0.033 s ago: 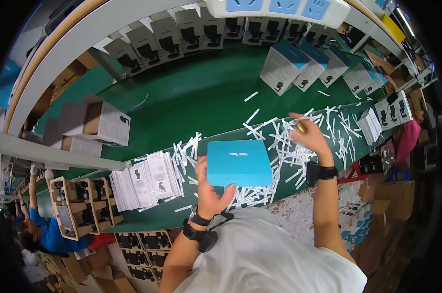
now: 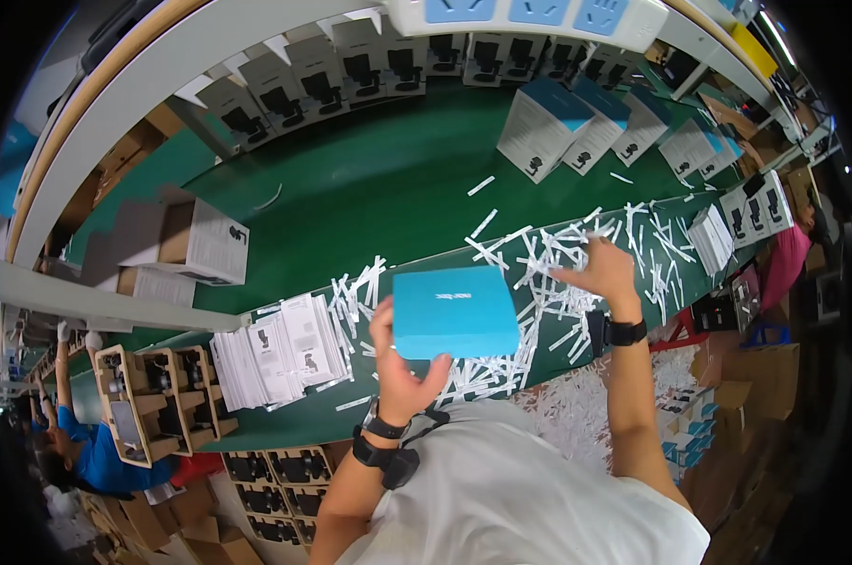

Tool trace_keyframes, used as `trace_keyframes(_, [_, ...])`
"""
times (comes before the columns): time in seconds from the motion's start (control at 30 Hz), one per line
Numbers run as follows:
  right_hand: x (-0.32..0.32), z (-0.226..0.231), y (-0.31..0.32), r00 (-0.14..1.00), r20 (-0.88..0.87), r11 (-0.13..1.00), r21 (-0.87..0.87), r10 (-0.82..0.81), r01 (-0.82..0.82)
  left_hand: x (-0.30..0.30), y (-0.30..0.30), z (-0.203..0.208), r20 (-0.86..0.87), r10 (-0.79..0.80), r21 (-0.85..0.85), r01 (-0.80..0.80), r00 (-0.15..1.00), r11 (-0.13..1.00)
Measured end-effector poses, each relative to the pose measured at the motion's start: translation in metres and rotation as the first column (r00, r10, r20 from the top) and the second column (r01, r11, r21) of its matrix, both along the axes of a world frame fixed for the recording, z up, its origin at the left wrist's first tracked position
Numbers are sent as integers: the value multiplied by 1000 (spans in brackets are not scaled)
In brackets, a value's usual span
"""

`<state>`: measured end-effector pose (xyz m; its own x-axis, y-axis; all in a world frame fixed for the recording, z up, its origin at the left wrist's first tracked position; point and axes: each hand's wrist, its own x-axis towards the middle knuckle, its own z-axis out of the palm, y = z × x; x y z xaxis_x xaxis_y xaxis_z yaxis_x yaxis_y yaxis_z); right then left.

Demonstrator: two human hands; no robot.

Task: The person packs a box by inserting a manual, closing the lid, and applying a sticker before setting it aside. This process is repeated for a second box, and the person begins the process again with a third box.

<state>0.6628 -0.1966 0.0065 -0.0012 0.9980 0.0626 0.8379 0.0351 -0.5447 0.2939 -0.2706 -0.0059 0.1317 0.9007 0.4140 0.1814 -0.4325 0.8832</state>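
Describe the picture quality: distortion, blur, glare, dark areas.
Head view: the grey beam bows strongly; the corners fall to black; the print on the blue box looks smeared; a ceiling light shines bright at upper right.

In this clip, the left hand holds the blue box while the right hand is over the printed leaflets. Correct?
Not quite: the head view shows the right hand over the scattered white strips, not the printed leaflets. The left hand does hold the blue box.
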Motion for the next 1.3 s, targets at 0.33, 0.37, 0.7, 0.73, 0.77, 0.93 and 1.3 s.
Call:
trace_keyframes(0.33, [-127,3,-91,899,-345,952,240,269,-193,-21,6,-2,-179,-12,-19,9,984,1000])
trace_keyframes(0.37, [-132,-4,-90,913,-323,945,290,248,-154,-20,6,-4,-144,12,-69,-22,990,997])
trace_keyframes(0.7, [-124,-34,-99,933,-205,883,432,296,-185,-33,10,11,-650,27,167,109,759,980])
trace_keyframes(0.73, [-126,-40,-98,925,-214,869,458,313,-188,-28,7,20,-714,70,202,108,697,973])
trace_keyframes(0.77, [-129,-41,-99,925,-216,873,449,314,-191,-17,4,25,-713,65,192,105,698,976])
trace_keyframes(0.93, [-131,-22,-96,966,-130,867,478,225,-138,16,-7,14,-871,26,120,160,491,980])
trace_keyframes(1.3, [-123,-10,-43,888,-237,911,235,393,-340,-4,25,-2,-785,-12,236,317,619,919])
